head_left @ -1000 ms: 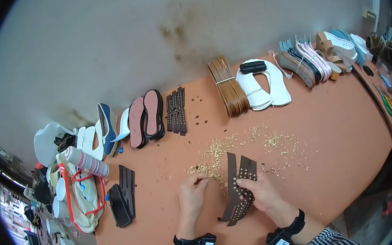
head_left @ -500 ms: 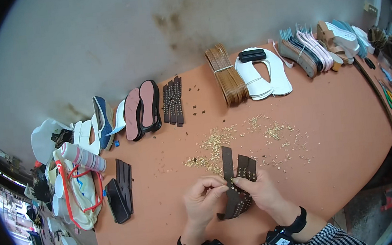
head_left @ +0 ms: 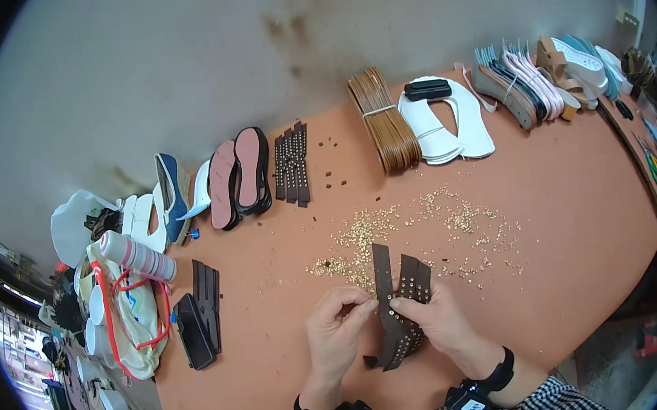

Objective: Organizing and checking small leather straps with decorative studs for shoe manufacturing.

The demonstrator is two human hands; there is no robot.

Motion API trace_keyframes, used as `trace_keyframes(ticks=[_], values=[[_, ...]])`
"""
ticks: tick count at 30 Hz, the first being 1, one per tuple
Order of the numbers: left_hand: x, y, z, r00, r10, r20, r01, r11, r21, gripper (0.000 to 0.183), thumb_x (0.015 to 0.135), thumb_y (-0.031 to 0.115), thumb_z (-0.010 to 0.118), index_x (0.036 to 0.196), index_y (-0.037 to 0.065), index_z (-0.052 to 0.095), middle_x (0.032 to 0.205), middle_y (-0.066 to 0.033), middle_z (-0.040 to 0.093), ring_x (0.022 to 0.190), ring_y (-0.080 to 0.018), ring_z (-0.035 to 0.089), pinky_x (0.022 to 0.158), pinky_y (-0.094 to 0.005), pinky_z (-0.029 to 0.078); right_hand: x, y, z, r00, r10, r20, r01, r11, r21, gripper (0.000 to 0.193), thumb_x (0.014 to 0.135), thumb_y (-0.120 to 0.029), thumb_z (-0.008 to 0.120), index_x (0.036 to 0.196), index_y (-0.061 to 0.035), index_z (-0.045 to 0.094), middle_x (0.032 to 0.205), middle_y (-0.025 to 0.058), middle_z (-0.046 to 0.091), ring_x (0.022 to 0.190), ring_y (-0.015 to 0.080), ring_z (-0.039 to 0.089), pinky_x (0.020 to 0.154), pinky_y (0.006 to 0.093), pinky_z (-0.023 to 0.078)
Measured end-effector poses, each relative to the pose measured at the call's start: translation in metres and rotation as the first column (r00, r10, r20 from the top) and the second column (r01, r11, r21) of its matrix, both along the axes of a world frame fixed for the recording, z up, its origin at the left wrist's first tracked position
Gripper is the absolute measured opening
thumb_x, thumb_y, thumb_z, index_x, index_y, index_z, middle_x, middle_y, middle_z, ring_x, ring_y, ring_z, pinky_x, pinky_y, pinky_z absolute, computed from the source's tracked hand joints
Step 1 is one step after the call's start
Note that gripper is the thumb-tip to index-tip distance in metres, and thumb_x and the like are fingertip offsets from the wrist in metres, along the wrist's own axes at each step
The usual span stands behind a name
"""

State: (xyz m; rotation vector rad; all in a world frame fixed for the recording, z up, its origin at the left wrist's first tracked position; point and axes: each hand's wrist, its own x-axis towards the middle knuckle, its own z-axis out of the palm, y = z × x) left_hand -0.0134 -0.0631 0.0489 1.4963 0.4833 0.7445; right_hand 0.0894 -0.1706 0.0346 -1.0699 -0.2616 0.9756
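My right hand (head_left: 440,320) grips several dark brown shoe straps (head_left: 384,279) dotted with small gold-coloured studs, its thumb pressed on their face. The straps stand fanned out, with one plainer strip at the left. Just left of that strip is my left hand (head_left: 340,333), its thumb and forefinger pinched together; whatever is between the fingertips is too small to make out. Beyond both hands lies a scatter of small gold-coloured studs (head_left: 365,231) on the brown tabletop (head_left: 275,307).
Studded straps (head_left: 291,165) and pink-topped soles (head_left: 248,165) lie at the back. Farther right are a brown strip bundle (head_left: 384,123), white sole-shaped sheets (head_left: 471,126) and wedge soles (head_left: 508,86). Dark straps (head_left: 209,305), a black case (head_left: 193,331) and a striped cup (head_left: 138,255) sit left.
My left fingertips have drawn slightly left, off the strap's edge. My right hand keeps its grip on the straps. The whole view has shifted a little.
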Motion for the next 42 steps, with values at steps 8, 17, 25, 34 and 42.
trace_keyframes(ticks=[8,17,25,34,42], values=[[-0.004,0.0,0.005,0.99,-0.101,-0.1,0.082,0.98,-0.183,0.009,0.076,-0.005,0.06,0.084,-0.002,0.059,0.079,-0.0037,0.058,0.072,-0.0078,0.054,0.065,-0.019,0.045,-0.002,0.001,-0.004,0.995,-0.018,0.099,0.017,1.0,0.01,0.015,0.08,0.0,0.056,0.095,-0.0003,0.057,0.082,0.001,0.059,0.069,0.0062,0.055,0.061,0.0206,0.046],[0.001,-0.004,0.001,0.998,0.02,-0.065,0.002,0.95,0.314,0.013,0.07,-0.007,0.065,0.079,-0.001,0.058,0.077,-0.0064,0.059,0.067,-0.0108,0.055,0.06,-0.0215,0.045,-0.003,-0.001,0.005,0.995,0.01,0.103,-0.009,1.0,-0.004,0.013,0.08,-0.001,0.057,0.093,-0.0016,0.058,0.08,-0.0007,0.059,0.069,0.0056,0.055,0.061,0.0199,0.045],[0.004,-0.005,0.0,0.996,0.058,-0.067,-0.012,0.84,0.542,0.017,0.064,-0.005,0.069,0.071,0.002,0.056,0.08,-0.0046,0.051,0.075,-0.0144,0.052,0.064,-0.0243,0.043,-0.006,-0.003,0.005,0.998,0.035,0.059,-0.035,0.999,0.008,0.013,0.079,0.0,0.057,0.092,-0.001,0.059,0.082,-0.0003,0.06,0.071,0.0056,0.055,0.063,0.0202,0.046],[0.007,0.002,-0.013,0.994,-0.071,0.084,0.053,0.977,0.205,0.017,0.063,-0.001,0.072,0.073,0.002,0.058,0.086,-0.0036,0.047,0.081,-0.0153,0.048,0.074,-0.0273,0.042,-0.005,-0.005,0.011,0.993,0.049,0.105,-0.051,0.999,0.017,0.015,0.082,-0.003,0.055,0.095,0.0019,0.06,0.079,-0.0011,0.059,0.067,0.0023,0.052,0.057,0.0177,0.045],[0.005,0.002,-0.011,0.994,-0.104,0.028,0.102,0.992,0.069,0.012,0.068,-0.003,0.068,0.073,0.0,0.058,0.084,-0.0057,0.053,0.078,-0.0137,0.054,0.069,-0.0247,0.045,-0.004,-0.005,0.015,0.962,0.079,0.263,-0.069,0.997,-0.045,0.011,0.08,-0.002,0.058,0.091,0.0006,0.06,0.076,-0.002,0.059,0.068,0.0039,0.053,0.06,0.0196,0.045]])
